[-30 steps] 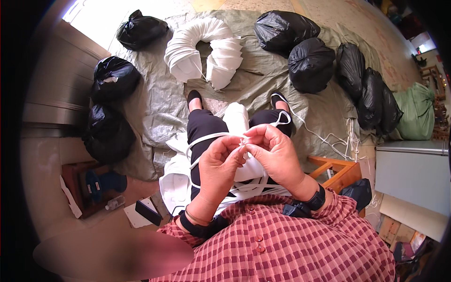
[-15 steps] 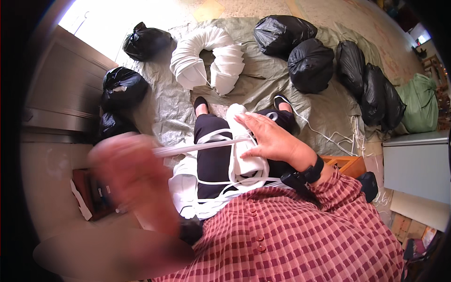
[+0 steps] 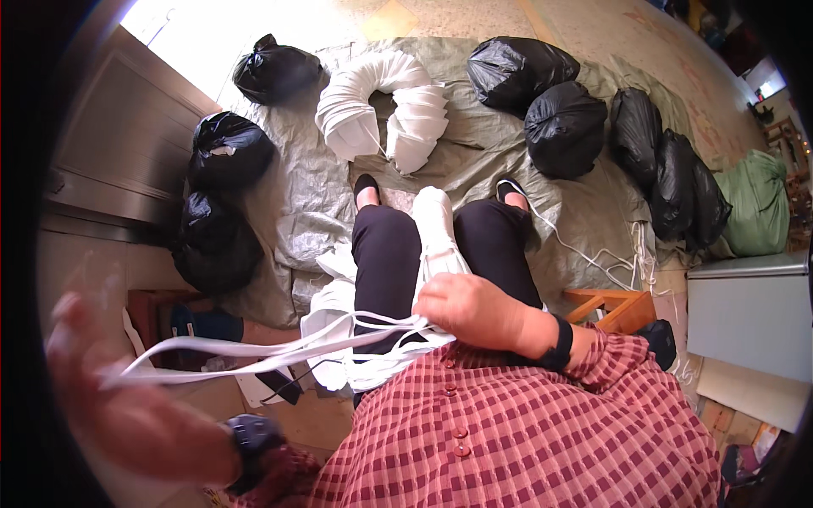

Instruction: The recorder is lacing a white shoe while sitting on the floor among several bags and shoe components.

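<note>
Reaches out to the near left with the left grip (image 3: pixel 127 411), pointing the blurred fingers (image 3: pixel 69 330) toward the far side. Angles the right forearm (image 3: pixel 584 345) in from the right, with the right grip (image 3: pixel 466 309) curled closed over the lap (image 3: pixel 388 271), back upward.

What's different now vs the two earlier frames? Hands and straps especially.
Left hand swung from beside the other hand far out to the left; white straps now stretch in long loops to it. Its grip is too blurred to tell. Right hand moved down toward the waist, from lying open on the white roll to closed on the straps. Unchanged: curved white stack, black bags.
</note>
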Tool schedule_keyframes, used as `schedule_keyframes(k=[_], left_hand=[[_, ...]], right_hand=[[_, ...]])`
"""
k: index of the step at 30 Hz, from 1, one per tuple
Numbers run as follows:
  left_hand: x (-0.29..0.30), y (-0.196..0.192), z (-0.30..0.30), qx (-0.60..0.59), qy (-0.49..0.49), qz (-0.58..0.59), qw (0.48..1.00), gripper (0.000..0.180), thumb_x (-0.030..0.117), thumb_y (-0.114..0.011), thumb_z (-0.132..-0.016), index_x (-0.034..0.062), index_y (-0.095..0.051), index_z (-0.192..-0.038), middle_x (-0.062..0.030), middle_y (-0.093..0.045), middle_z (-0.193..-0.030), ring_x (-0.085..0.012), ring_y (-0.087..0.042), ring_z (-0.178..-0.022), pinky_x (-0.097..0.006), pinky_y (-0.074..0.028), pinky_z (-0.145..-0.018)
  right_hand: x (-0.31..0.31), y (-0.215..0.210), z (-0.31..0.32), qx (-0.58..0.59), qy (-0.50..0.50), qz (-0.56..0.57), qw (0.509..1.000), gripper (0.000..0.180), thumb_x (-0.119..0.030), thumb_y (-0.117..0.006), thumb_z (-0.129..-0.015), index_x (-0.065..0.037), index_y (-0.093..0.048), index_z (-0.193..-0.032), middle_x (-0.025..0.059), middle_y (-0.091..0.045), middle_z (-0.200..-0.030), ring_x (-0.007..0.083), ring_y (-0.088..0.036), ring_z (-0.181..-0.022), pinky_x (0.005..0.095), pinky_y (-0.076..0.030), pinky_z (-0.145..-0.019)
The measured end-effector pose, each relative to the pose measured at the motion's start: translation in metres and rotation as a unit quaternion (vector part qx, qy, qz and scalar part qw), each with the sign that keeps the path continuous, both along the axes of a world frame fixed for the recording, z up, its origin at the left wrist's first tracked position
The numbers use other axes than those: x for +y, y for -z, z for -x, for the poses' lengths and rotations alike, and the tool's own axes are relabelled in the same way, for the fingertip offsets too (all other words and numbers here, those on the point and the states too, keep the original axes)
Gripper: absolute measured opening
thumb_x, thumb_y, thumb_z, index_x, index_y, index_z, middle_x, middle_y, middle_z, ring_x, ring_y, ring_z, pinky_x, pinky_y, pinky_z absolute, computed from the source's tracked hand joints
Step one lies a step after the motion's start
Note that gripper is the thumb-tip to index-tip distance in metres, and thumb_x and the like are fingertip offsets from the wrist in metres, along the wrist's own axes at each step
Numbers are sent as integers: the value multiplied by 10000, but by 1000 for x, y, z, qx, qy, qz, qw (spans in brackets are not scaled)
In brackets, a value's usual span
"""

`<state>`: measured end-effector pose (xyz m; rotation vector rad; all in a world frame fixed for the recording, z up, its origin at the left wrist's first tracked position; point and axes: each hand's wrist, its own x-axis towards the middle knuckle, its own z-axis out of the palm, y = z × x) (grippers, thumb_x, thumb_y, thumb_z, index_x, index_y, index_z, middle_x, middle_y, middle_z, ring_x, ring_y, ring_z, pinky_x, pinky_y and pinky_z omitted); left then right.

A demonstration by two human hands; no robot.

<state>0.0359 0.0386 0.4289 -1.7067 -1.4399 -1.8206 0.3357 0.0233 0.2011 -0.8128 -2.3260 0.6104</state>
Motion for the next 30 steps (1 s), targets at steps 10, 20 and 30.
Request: schedule_keyframes(k=[10, 20, 30], left_hand=[[32, 225, -124, 44, 310, 554, 772, 227, 109, -762, -881, 33, -652, -1064, -136, -605, -733, -219, -567, -604, -343, -477, -597], [52, 232, -123, -307, 342, 733, 502, 204, 149, -723, -966, 85, -557, -868, 70, -486, -687, -18, -366, -490, -222, -266, -435], [40, 267, -120, -226, 287, 678, 637, 270, 196, -758, -908, 25, -582, -1021, 28, -572, -767, -32, -489, -616, -228, -386, -505]], right_hand=[[-10, -3, -8, 40, 6, 25, 999, 169, -112, -661, -822, -70, -683, -985, 55, -644, -960, 252, -649, -918, 383, -547, -849], [-16, -1, -10, 29, 4, 31, 999, 130, -132, -651, -807, -79, -673, -924, 37, -619, -895, 230, -626, -875, 352, -537, -825], [-26, 2, 12, 180, -132, 214, 951, 63, -90, -630, -964, -26, -629, -959, 79, -629, -916, 233, -631, -883, 358, -527, -799]])
